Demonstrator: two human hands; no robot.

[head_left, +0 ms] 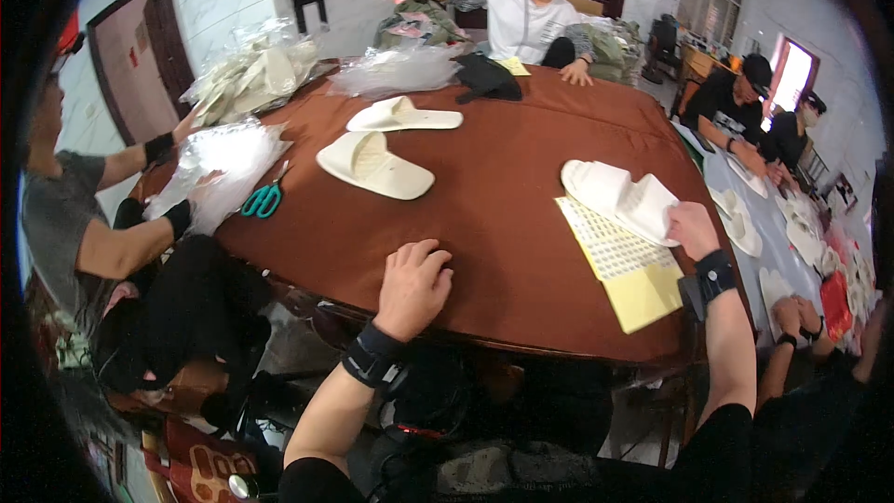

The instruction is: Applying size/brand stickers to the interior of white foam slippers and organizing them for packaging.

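My right hand (694,231) is closed on the near end of a white slide slipper (596,188). That slipper lies over the upper part of a yellow sheet (643,296) covered with rows of small stickers. My left hand (414,291) rests on the brown tablecloth near the front edge, its fingers a little apart and nothing in them. Beyond it, two more white slippers lie on the cloth: a nearer slipper (396,177) with its toe opening to the left, and a farther slipper (433,118) behind it.
Teal-handled scissors (264,199) lie by a clear plastic bag (209,168) that a person at the left handles. Bagged slippers (261,79) and a black cloth (489,79) sit along the far edge. Another person leans there. At right, people work at a table with slippers (740,224).
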